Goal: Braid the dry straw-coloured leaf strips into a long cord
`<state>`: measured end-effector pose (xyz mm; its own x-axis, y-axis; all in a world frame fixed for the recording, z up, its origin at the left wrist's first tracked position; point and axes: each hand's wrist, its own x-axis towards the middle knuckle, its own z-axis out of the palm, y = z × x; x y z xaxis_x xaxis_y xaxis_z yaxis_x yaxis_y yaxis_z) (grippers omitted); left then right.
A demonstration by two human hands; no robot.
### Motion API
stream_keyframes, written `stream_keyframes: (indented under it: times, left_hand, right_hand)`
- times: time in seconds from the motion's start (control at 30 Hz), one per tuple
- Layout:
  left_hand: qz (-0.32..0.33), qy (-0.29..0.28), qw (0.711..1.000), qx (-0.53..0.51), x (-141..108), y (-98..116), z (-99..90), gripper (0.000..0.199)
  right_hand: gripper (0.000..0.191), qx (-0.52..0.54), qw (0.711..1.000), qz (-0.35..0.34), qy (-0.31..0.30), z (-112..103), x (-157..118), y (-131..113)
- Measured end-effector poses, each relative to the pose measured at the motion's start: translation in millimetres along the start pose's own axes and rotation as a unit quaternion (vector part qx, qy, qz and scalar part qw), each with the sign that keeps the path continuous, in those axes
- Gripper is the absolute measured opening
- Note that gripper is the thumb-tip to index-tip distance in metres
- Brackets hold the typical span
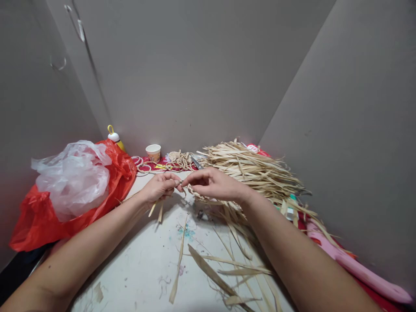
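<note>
Above the white table top, both hands meet on a thin braid of dried straw-like strips (189,189). My left hand (160,187) is closed, pinching the braid's working end, and loose strip ends (160,212) hang below its fingers. My right hand (212,183) pinches the same braid just to the right, with thumb and forefinger close to the left fingertips. Part of the braid trails under my right hand, where its path is hard to follow. A large pile of dried strips (247,167) lies behind and to the right of my right hand.
A red plastic bag (121,167) with a clear bag (73,177) on it sits left. Along the back are a yellow-capped bottle (114,138), a paper cup (153,152), coiled cord (180,160) and scissors (196,162). Loose strips (211,271) lie in front; a pink object (357,264) is right.
</note>
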<state>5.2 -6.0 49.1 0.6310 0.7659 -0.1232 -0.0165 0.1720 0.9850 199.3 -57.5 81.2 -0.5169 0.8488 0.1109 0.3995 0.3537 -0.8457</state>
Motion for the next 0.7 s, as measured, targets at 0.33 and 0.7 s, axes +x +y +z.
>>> stream_keyframes:
  times: [0.33, 0.7]
  left_hand:
    - [0.005, -0.027, 0.999, -0.016, -5, 0, 9.5, 0.016]
    - [0.005, -0.048, 0.999, 0.011, -5, 0, 7.3, 0.027]
  right_hand:
    - [0.016, -0.319, 0.942, -0.064, 0.086, 14, 2, 3]
    - [0.01, -0.281, 0.953, -0.024, 0.11, 20, 8, 6]
